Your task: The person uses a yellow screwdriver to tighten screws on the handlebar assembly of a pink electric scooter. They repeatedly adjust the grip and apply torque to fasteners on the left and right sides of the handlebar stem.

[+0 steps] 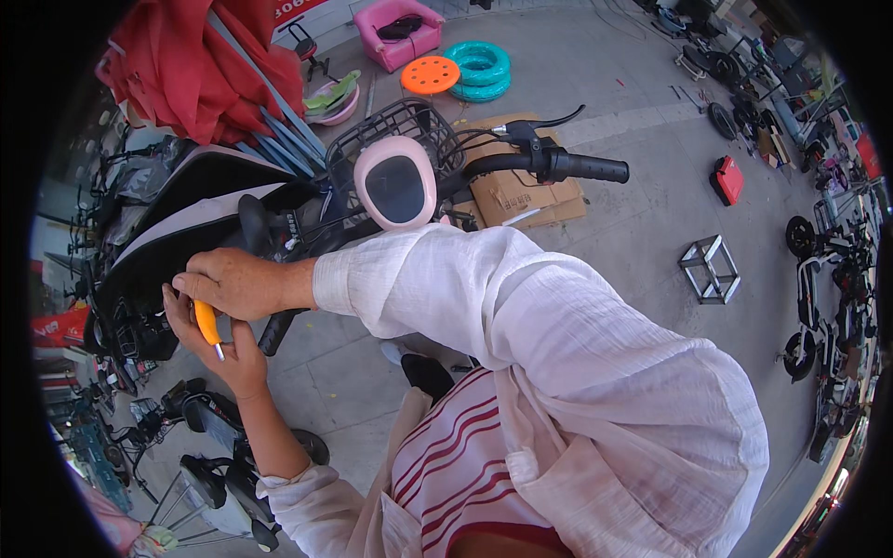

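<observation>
White-sleeved, the right hand [244, 282] curls, its grip hidden, near an orange-handled tool [206, 323] lying across the left hand [198, 340], fingers parted, apparently mid-regrip, calling for a steady hold.

From where I stand, a pink armchair [419, 45] with something dark on its seat sits near an orange round stool [430, 75] and stacked teal rings [483, 92], while red cloth [186, 74] hangs in folds to the left. Flattened cardboard [544, 197] lies on the grey floor [642, 205]; farther right are a red case [728, 180], an open metal frame [711, 267] and parked scooters [819, 321].
</observation>
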Demonstrator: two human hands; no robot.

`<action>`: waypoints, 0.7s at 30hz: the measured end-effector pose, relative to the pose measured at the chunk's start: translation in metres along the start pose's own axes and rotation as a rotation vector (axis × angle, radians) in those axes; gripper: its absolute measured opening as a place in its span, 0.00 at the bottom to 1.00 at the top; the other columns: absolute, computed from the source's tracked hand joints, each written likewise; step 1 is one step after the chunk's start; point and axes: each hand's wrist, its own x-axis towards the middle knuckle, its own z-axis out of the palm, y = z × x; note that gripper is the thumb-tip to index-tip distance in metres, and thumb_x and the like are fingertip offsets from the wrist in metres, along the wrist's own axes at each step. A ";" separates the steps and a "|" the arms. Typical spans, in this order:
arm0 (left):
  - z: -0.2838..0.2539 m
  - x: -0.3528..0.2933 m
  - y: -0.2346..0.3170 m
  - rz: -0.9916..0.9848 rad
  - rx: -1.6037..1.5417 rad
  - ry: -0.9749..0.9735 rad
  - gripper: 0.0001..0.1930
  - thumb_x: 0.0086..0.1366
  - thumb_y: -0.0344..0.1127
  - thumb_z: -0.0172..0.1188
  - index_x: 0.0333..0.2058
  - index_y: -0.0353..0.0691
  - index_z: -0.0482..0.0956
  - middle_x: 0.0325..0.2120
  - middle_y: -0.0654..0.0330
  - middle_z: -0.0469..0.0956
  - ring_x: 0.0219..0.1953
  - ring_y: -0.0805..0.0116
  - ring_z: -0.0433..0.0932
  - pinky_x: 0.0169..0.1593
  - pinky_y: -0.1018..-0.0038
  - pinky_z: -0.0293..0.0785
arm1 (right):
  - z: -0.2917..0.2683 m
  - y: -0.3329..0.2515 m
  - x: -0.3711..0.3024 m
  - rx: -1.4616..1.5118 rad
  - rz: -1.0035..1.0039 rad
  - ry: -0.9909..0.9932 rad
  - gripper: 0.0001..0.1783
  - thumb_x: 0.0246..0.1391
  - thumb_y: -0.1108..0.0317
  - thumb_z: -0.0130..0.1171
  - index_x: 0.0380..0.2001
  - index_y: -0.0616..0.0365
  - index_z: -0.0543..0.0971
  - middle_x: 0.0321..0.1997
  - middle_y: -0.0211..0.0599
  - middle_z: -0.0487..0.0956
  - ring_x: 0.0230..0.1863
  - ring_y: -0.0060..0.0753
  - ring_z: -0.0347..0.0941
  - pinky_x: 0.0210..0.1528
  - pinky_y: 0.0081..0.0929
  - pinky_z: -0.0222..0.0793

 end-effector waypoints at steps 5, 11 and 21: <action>-0.047 0.048 0.008 0.360 0.264 -0.530 0.27 0.64 0.31 0.60 0.62 0.39 0.69 0.64 0.47 0.67 0.67 0.46 0.66 0.67 0.58 0.63 | -0.023 -0.023 -0.050 -0.226 0.040 0.049 0.18 0.61 0.61 0.57 0.43 0.68 0.75 0.45 0.51 0.74 0.50 0.48 0.73 0.50 0.39 0.70; -0.045 0.072 0.022 0.610 0.375 -0.633 0.09 0.51 0.26 0.67 0.32 0.34 0.80 0.49 0.49 0.79 0.57 0.47 0.76 0.59 0.60 0.73 | -0.139 -0.057 -0.150 -0.584 -0.160 0.204 0.08 0.55 0.72 0.61 0.38 0.61 0.77 0.37 0.42 0.76 0.43 0.44 0.74 0.46 0.38 0.70; -0.027 0.068 0.026 0.581 0.199 -0.517 0.03 0.54 0.21 0.59 0.24 0.30 0.74 0.29 0.51 0.76 0.37 0.49 0.77 0.44 0.60 0.74 | -0.332 -0.098 -0.247 -1.388 0.274 0.641 0.14 0.61 0.60 0.57 0.42 0.59 0.77 0.36 0.49 0.82 0.38 0.56 0.79 0.40 0.49 0.74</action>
